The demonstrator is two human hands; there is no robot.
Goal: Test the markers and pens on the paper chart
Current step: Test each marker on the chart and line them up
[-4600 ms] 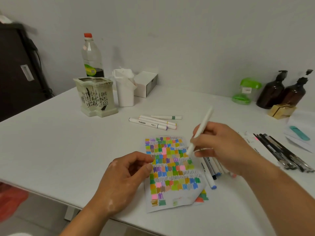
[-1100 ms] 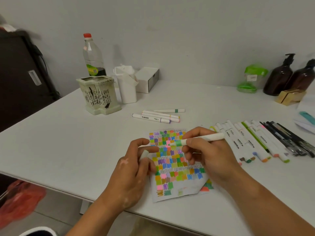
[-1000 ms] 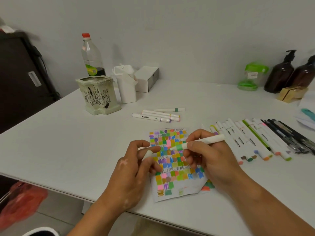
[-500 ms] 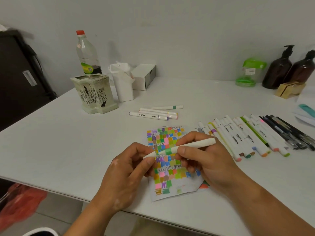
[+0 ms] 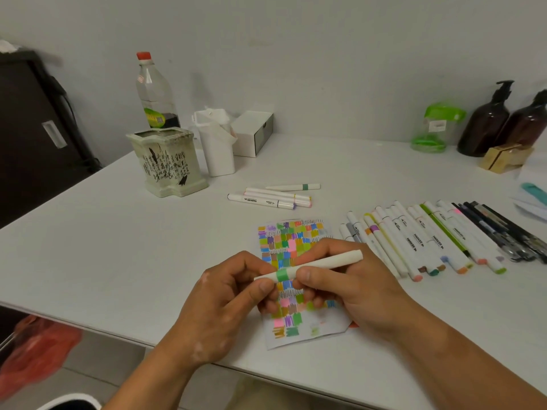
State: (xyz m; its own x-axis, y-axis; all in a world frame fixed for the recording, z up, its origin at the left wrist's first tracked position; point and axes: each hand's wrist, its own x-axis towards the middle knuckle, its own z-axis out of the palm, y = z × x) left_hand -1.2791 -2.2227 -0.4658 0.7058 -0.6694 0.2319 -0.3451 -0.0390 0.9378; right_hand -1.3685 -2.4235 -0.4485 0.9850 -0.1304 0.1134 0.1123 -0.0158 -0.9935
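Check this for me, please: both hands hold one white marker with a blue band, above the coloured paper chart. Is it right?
Not quite. The band on the marker is green, not blue, as the head view shows. The rest stands: the left hand and the right hand both hold this one white marker above the coloured paper chart.

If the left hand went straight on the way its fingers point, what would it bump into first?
Most likely the right hand. The left hand pinches one end of the marker, and only the green band separates the two hands. Depth is hard to judge.
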